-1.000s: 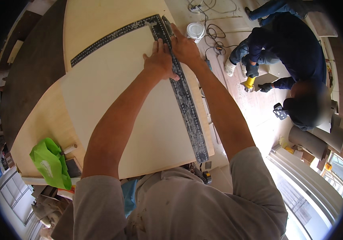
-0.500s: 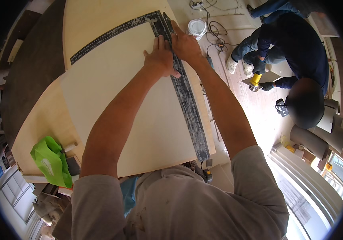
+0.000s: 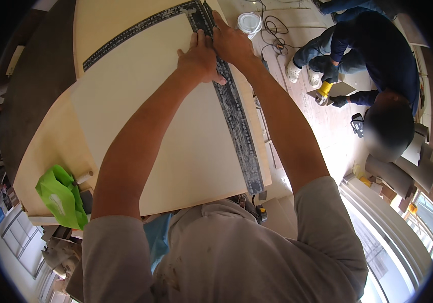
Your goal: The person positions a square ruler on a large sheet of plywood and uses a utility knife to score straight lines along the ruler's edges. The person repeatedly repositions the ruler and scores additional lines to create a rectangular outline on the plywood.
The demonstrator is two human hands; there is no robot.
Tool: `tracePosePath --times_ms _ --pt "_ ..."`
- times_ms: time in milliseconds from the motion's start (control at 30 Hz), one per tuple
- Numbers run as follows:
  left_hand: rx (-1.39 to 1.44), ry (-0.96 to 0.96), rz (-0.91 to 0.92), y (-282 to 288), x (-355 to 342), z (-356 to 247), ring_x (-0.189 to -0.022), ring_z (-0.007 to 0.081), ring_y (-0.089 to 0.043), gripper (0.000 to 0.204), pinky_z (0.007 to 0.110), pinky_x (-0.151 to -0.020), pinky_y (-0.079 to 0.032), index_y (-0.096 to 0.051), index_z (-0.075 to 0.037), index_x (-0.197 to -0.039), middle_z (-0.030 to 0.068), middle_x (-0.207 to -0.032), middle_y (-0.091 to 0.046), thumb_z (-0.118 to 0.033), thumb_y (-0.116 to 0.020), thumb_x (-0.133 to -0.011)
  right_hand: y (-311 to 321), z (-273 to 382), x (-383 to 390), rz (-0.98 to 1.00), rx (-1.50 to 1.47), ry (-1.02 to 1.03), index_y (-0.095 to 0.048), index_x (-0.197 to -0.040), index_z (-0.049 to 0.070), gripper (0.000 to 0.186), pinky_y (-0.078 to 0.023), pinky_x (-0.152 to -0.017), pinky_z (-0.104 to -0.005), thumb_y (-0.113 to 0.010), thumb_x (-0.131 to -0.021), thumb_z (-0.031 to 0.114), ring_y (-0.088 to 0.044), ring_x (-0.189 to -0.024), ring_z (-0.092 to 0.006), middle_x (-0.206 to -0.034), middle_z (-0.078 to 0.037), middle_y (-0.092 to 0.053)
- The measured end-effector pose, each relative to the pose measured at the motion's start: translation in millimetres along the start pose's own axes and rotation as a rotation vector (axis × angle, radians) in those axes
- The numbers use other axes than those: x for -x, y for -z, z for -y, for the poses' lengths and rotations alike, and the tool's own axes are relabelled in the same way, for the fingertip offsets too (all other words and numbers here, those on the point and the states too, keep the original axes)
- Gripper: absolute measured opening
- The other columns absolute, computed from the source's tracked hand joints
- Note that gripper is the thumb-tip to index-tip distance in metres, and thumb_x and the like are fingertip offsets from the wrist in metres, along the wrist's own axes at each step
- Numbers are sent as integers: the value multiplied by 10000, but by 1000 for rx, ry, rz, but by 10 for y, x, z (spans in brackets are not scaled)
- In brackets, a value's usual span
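Note:
A black metal framing square (image 3: 239, 141) with worn markings lies on a white sheet (image 3: 135, 65) on a plywood worktop (image 3: 44, 146). My left hand (image 3: 196, 58) presses on the square's long arm and the sheet, its fingers spread. Beside it, just beyond the square's corner, my right hand (image 3: 230, 43) has its fingers curled round a slim dark tool (image 3: 208, 11) at the square's outer edge; most of that tool is hidden.
A co-worker (image 3: 373, 50) at the right holds a yellow power tool (image 3: 325, 90) over a flat piece. Also around are a white bucket (image 3: 249, 22), cables (image 3: 277, 40), grey rolls (image 3: 388, 177), a green bag (image 3: 57, 197) and a dark curved surface (image 3: 39, 76).
Both my hands and the slim tool have edged upward in the picture, as have the worktop and square. My left hand still presses there. The co-worker's head and yellow tool have shifted slightly.

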State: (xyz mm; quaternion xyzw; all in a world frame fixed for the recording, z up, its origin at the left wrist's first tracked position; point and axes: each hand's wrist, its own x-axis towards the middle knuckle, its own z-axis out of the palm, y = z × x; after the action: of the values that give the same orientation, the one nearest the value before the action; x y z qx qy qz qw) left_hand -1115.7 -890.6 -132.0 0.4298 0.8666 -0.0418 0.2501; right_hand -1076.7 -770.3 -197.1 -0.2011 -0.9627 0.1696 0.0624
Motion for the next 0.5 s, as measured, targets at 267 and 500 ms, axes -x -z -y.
tracePosePath --times_ms 267,500 --pt "-53 30 0 -24 0 8 -1516 296 -81 1251 621 -1136 -274 -172 -21 -1536 184 -1628 -87 -551 -860 -636 154 122 90 52 -16 -20 -236 -1531 109 713 -571 -679 -521 -535 -924 335 -711 -770 -403 -838 -234 -705" --pt "-71 22 -29 -50 -21 3 -1513 297 -105 1273 631 -1139 -256 -175 -14 -1534 183 -1627 -95 -562 -867 -616 243 139 364 84 1 -78 -256 -1528 116 670 -578 -670 -486 -498 -940 332 -714 -760 -386 -833 -206 -713"
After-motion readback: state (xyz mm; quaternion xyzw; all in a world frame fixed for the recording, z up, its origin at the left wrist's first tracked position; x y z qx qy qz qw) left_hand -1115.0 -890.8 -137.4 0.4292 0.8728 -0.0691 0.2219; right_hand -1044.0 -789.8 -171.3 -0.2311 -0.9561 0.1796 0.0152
